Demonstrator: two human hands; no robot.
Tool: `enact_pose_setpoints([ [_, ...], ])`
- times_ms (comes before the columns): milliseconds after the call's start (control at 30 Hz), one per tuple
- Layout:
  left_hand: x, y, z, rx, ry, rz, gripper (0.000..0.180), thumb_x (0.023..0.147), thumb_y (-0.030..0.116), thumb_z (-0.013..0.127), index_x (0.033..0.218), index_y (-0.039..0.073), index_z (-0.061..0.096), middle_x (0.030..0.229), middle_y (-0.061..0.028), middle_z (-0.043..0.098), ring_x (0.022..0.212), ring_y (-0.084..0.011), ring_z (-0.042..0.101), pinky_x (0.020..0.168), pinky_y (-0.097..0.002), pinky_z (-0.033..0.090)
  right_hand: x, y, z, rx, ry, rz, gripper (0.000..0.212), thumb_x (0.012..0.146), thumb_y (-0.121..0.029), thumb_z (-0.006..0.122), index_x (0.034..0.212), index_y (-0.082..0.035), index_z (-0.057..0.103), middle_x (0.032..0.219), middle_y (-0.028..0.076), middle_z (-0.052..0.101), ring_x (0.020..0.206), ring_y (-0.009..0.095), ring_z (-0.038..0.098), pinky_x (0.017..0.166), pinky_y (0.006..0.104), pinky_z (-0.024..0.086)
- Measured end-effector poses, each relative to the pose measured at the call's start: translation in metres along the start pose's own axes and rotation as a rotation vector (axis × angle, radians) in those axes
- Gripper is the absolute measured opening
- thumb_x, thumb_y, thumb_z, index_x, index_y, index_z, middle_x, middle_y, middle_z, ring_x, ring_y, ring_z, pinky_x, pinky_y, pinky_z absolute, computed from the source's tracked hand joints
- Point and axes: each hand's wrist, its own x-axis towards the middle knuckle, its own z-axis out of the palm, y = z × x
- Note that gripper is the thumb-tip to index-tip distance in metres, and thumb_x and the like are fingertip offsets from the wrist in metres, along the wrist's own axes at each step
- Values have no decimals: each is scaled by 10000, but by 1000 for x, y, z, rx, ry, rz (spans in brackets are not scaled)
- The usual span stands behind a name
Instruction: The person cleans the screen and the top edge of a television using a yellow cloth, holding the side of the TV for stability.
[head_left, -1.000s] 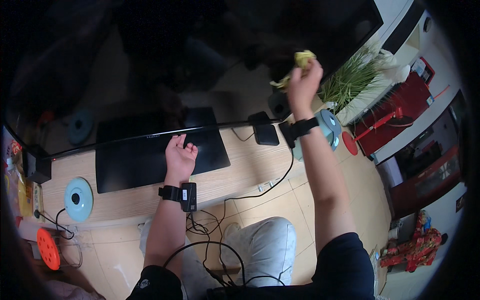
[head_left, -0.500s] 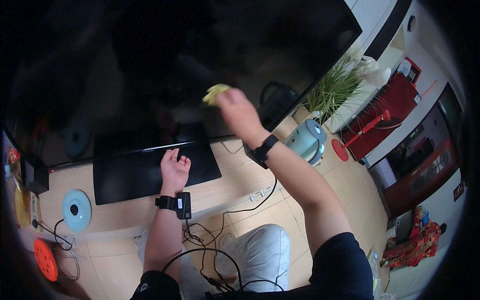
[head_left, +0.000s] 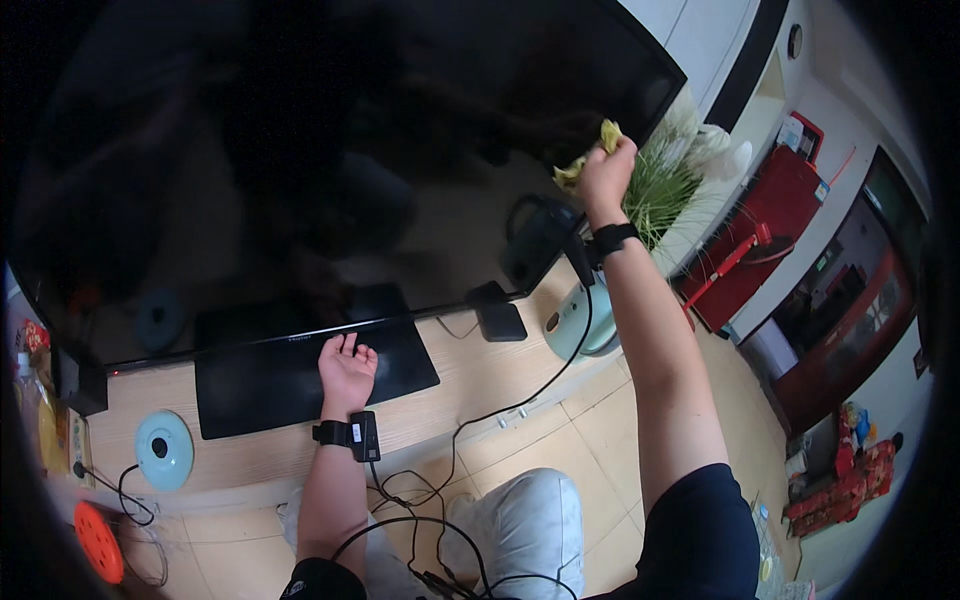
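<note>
My right hand grips a crumpled yellow cloth against the right side of a large dark television. Parts of the cloth stick out beyond the fingers. Below the middle of the screen, my left hand is turned palm up, fingers loosely bent and apart, with nothing in it. Its fingertips are at the television's lower edge; whether they press on it I cannot tell. Under that hand lies the flat black television base, on a pale wooden cabinet.
Right of the television stand a pale blue kettle and a grassy plant. A small black box lies by the screen's lower edge. A round blue kettle base sits at left, above an orange stool. Black cables trail past my knees.
My right hand has carried the yellow cloth rightward and up, from the screen's lower middle to its right side. My left hand stays by the lower edge. The view has shifted slightly.
</note>
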Motion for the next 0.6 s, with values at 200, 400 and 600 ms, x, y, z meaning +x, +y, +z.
enact_pose_setpoints([
  [200, 2, 2, 0, 13, -11, -11, 252, 880, 261, 616, 1032, 109, 484, 1064, -29, 456, 801, -165, 454, 779, -340, 438, -55, -52, -12, 77, -132, -306, 383, 815, 55, 543, 1188, 7, 471, 1142, 249, 480, 1043, 430, 528, 917, 451, 445],
  [400, -1, 6, 0, 77, -50, 38, 455, 874, 451, 688, 1089, 112, 474, 1065, -21, 443, 803, -148, 444, 786, -332, 425, -77, -119, -14, 167, -475, -679, 402, 785, 70, 553, 1169, -44, 509, 1109, 214, 501, 981, 428, 556, 831, 438, 499],
  [600, 2, 7, -3, 38, -40, 17, 485, 860, 493, 690, 1080, 118, 474, 1076, -21, 437, 800, -141, 435, 784, -330, 429, 12, -106, -10, 146, -7, -555, 360, 825, 23, 571, 1178, -19, 516, 1085, 225, 539, 941, 423, 576, 844, 446, 485],
])
